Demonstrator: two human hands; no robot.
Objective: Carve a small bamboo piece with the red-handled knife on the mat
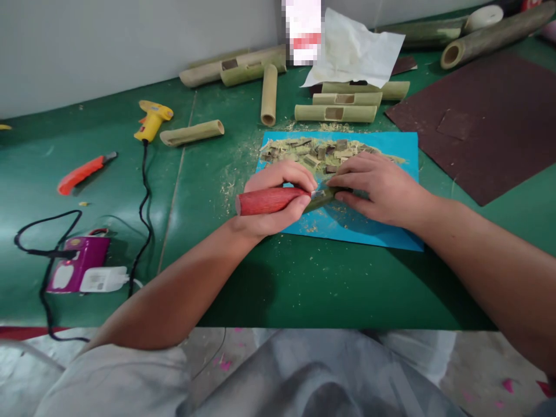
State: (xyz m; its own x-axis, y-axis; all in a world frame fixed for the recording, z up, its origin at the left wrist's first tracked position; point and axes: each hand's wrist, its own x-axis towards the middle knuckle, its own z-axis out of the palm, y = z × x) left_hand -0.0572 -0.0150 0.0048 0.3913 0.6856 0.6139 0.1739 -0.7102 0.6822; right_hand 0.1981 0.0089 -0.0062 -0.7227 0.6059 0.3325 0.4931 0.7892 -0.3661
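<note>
My left hand (278, 197) is closed round a red-handled carving tool (269, 201), whose metal tip points right. That tip meets a green bamboo piece (321, 198) lying over a blue sheet (356, 229). From the other side, my right hand (377, 188) grips the bamboo's right part between thumb and fingers. Behind both hands, wood chips and shavings (321, 153) are heaped on the sheet. The underside of the bamboo and part of the tool's tip are hidden by my fingers.
Notched bamboo tubes (304, 113) lie behind the sheet, near white paper (351, 52). To the left are a bamboo piece (193, 133), a yellow glue gun (152, 120), an orange cutter (82, 174) and a purple power block (89, 255) with cords. A brown sheet (486, 127) lies right.
</note>
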